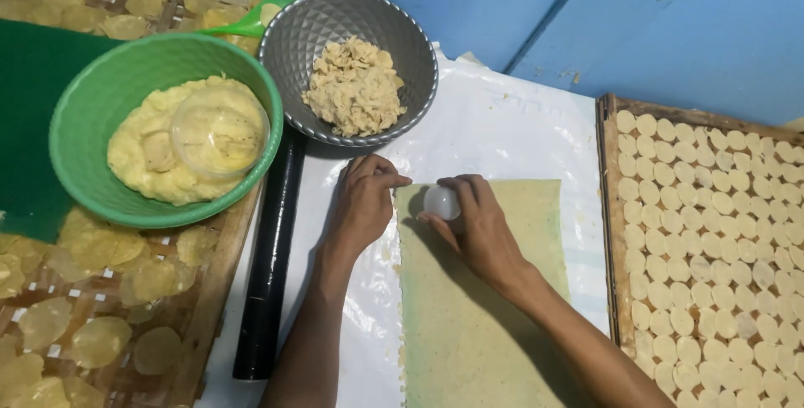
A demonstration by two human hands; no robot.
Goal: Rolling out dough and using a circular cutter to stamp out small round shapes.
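Observation:
A thin yellow-green sheet of rolled dough (pixel 494 291) lies on a white plastic sheet (pixel 502 123). My right hand (pixel 477 228) presses a small round clear cutter (pixel 441 203) onto the dough's top left corner. My left hand (pixel 364 198) rests with bent fingers on the plastic at the dough's left edge, touching its corner.
A grey metal bowl (pixel 293 48) holds dough scraps. A green bowl (pixel 84 123) holds yellow dough and a clear lid. A black rolling pin (pixel 268 274) lies to the left. Woven trays carry cut rounds at right (pixel 720 232) and left (pixel 100 333). Behind is a blue wall.

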